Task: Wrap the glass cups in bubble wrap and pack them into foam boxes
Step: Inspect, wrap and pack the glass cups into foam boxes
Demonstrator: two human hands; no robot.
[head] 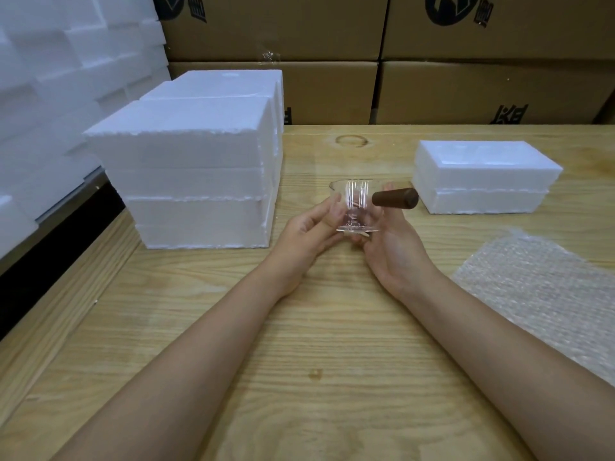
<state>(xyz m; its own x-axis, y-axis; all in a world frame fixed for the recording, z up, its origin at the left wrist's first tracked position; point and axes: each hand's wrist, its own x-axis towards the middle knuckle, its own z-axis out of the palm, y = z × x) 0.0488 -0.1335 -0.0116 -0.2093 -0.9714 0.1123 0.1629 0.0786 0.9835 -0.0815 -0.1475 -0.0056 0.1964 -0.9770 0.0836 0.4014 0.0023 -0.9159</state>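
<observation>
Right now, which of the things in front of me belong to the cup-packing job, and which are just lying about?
For the job:
glass cup, held by left hand and right hand
bubble wrap, flat on the right
small foam box, right
stacked foam boxes, left

Just lying about:
cardboard cartons behind the table
loose foam pile, far left

cup (355, 204): clear glass, glossy, ribbed wall
cup handle (396, 198): dark brown wood, matt, smooth
table (299, 344): light wood, visible grain, satin
foam boxes, left stack (196, 181): white foam, matt, ragged edges
foam box, right (482, 178): same foam
bubble wrap (545, 294): clear plastic, bumpy
cartons, top of frame (466, 91): brown cardboard, matt
</observation>
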